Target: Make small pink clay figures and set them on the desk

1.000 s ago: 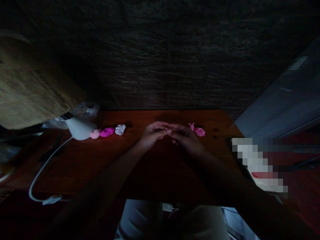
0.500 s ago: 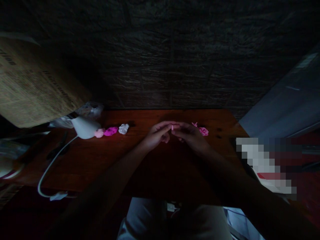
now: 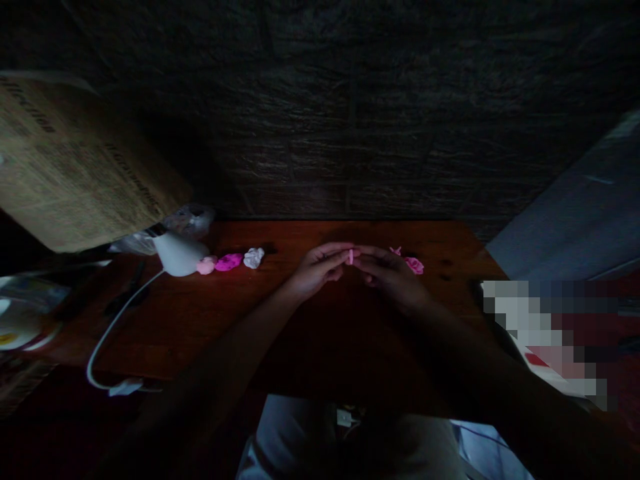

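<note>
My left hand [image 3: 316, 270] and my right hand [image 3: 393, 272] meet fingertip to fingertip over the middle of the wooden table. Between them a small pink strip, clay-like in look [image 3: 351, 257], is pinched upright by the fingers of both hands. Just beyond my right hand lie a pink flower-like piece [image 3: 415, 265] and a smaller pink piece [image 3: 396, 251]. Left of my hands stand three soft lumps in a row: white [image 3: 253, 257], magenta [image 3: 229, 262] and pale pink [image 3: 206, 265]. Dim light blurs the finer finger detail.
A white lamp base [image 3: 179, 255] with a paper-like printed shade [image 3: 90, 167] stands on the left of the table [image 3: 190, 327]. Its white cable [image 3: 95, 347] hangs over the front edge. Clear plastic [image 3: 193, 220] lies behind it. A dark brick-patterned wall [image 3: 320, 120] closes off the back.
The pink strip shows more fully between my fingertips, and the right fingers look straighter. The whole view has shifted slightly, so things appear a little further right.
</note>
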The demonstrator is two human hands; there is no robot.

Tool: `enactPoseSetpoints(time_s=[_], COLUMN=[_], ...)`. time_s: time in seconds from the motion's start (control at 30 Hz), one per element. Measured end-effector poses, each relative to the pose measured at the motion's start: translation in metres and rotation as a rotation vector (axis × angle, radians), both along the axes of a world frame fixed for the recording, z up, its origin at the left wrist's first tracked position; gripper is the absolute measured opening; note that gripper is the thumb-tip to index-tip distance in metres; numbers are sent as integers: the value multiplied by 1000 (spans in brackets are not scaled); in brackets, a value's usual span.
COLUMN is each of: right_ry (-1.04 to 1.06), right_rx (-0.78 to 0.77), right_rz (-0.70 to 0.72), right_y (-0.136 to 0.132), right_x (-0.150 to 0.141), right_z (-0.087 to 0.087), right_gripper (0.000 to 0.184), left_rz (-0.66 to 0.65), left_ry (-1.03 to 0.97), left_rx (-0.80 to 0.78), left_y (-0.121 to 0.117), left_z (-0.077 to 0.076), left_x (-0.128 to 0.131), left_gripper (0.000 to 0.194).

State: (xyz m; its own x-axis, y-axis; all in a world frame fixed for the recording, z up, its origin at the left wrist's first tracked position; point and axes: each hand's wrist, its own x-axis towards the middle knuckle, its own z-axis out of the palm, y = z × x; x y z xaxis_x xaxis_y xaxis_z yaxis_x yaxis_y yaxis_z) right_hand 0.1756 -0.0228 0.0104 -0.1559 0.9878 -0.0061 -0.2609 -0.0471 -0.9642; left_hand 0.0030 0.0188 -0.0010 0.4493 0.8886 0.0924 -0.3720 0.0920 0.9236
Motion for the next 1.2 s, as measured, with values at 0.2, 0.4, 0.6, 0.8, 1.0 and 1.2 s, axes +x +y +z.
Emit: enactPoseSetpoints(time_s=[0.2,0.4,0.6,0.8,1.0,1.2], right_ry=[-6,28,26,7,-30,-21], right_rx=[-43,-39,-35,-30,-2,-8], right_rz=[-29,24,28,0,9,15], right_y=[-1,-2,-2,-1,-1,0], right_x=[0,1,0,0,2,2], right_z=[2,1,1,2,-1,-2], right_gripper=[41,47,47,46,39,40], left_rz=[49,23,39,68,70,57], left_ry=[16,-25,12,37,31,33], left_rx=[-34,-43,-7,-6,30,39], left_y=[1,0,-2,-2,-2,-2], left_z=[0,0,0,2,1,0], left_x=[0,0,-1,1,2,2], left_gripper=[33,37,33,32,31,36])
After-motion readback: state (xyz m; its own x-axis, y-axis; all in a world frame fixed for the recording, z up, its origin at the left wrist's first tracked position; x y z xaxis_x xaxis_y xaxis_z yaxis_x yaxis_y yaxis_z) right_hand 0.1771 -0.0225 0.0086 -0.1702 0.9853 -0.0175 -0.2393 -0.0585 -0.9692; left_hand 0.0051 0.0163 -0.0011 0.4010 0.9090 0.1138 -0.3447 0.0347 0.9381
